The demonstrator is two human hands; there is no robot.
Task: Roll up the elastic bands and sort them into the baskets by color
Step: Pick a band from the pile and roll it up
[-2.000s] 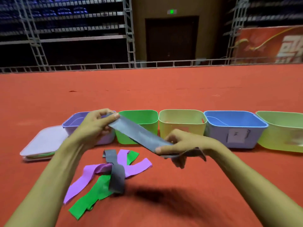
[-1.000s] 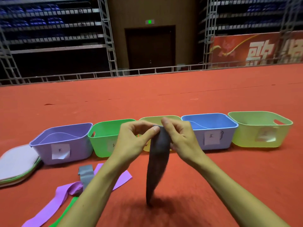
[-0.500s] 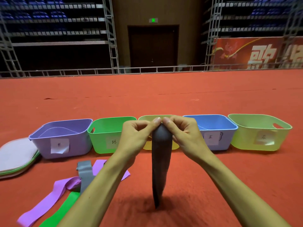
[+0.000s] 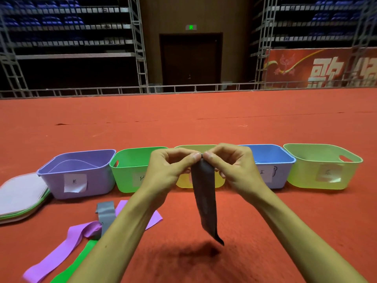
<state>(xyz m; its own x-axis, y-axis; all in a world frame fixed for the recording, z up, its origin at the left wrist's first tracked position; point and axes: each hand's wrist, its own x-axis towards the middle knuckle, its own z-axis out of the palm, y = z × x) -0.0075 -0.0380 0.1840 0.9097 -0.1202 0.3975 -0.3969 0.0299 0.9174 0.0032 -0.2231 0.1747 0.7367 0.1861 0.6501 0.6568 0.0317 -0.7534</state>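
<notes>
1. Left-hand grip [image 4: 170,170] and right-hand grip [image 4: 231,166], frame centre: fingertips of both pinch the top edge of the dark grey flat elastic band [image 4: 205,201]. The rest of it hangs free above the red carpet floor [image 4: 265,231].
2. Progress: roll barely started, judging by the hanging length. Loose grey band [image 4: 106,213], purple band [image 4: 61,248] and green band [image 4: 79,258] lie lower left, unrolled. No rolls visible in the row of plastic baskets [image 4: 130,152].
3. Vs 2 s ago: band was stretched between separated hands. Now the hands meet and the band hangs vertical.
</notes>
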